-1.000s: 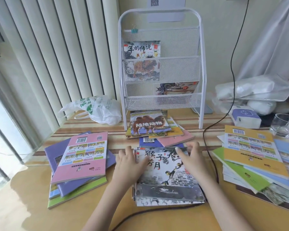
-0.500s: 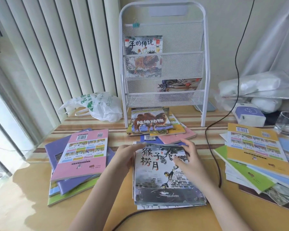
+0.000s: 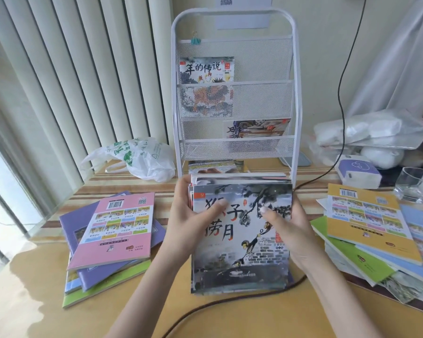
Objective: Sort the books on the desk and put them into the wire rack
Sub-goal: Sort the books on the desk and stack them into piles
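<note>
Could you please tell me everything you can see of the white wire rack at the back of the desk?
The white wire rack stands upright at the back of the desk, against the wall. It looks like a rounded metal tube frame with mesh pockets. One picture book sits in a higher pocket at left, another in the lowest at right. A small binder clip hangs on the top mesh edge.

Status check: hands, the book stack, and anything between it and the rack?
Left hand and right hand both grip the picture-book stack. Wire rack behind it holds two books. Black cable lies under the stack.
</note>
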A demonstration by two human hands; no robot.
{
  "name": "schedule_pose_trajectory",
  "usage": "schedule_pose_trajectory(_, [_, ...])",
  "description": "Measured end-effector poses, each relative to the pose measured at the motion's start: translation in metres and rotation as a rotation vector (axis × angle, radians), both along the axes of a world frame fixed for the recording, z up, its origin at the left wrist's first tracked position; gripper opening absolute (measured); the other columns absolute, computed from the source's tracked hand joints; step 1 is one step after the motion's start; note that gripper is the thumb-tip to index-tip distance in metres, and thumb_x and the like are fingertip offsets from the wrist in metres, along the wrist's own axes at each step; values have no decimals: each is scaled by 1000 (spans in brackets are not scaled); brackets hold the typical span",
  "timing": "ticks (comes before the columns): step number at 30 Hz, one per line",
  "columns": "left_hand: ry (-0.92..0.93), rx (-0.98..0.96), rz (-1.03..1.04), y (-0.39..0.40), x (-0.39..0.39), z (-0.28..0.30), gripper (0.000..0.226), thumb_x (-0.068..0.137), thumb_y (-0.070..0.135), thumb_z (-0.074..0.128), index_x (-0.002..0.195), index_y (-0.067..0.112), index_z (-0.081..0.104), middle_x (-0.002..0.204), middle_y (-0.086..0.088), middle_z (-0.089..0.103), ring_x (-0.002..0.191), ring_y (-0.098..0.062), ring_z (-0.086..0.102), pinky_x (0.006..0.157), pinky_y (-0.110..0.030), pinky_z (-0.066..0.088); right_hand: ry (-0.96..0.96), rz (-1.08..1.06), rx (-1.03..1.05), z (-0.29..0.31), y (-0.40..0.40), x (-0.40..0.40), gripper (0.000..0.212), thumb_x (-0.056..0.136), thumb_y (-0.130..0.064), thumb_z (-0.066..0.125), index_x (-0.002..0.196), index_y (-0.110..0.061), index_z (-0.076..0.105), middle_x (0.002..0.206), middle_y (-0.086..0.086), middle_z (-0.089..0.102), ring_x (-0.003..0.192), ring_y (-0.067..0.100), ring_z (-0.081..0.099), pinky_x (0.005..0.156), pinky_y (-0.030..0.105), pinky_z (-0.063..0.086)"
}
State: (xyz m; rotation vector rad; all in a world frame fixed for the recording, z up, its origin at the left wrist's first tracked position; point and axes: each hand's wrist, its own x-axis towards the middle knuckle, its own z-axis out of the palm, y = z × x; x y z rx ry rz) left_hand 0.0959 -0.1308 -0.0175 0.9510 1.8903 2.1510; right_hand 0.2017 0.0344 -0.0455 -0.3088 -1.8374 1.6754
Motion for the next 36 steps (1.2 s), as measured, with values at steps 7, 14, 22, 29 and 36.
schedule_pose_trajectory(7, [155, 26, -37, 4, -22, 26, 57, 73, 24, 82, 115, 26, 43, 114, -12, 60, 108, -32, 61, 87, -49, 54, 106, -29, 170, 29, 12, -13, 64, 65, -41, 76, 121, -39, 47, 124, -11, 58, 119, 4, 52, 98, 29, 42])
schedule_pose_trajectory(14, [-12, 28, 52, 18, -27, 20, 35, 83, 41, 61, 113, 23, 55, 105, 12, 69, 103, -2, 61, 90, -35, 47, 90, -76, 128, 34, 4, -33, 34, 88, -48, 51, 111, -25, 62, 115, -21, 60, 105, -20, 48, 80, 2, 34])
schedule_pose_trajectory(22, [-153, 18, 213, 34, -33, 3, 33, 87, 43, 49, 104, 17, 61, 105, 0, 63, 99, -16, 56, 90, -36, 39, 117, -275, -113, 28, -2, -55, 19, 92, -33, 55, 87, -15, 61, 74, 1, 53, 68, 3, 42, 66, 9, 36])
schedule_pose_trajectory(29, [-196, 7, 152, 34, -28, -12, 63, 89, 50, 55, 144, 30, 33, 146, 13, 39, 133, -3, 35, 110, -28, 28, 87, -280, -153, 8, -12, -50, 34, 81, -50, 51, 103, -25, 59, 106, -11, 62, 97, -15, 54, 88, 10, 37])
schedule_pose_trajectory(36, [-26, -156, 143, 29, -42, -66, 20, 85, 24, 70, 102, 16, 64, 95, 6, 72, 90, -2, 67, 74, -13, 48, -46, -257, -28, -9, -11, -45, 15, 90, -27, 57, 104, -28, 50, 93, -30, 48, 92, -8, 50, 72, 0, 35])
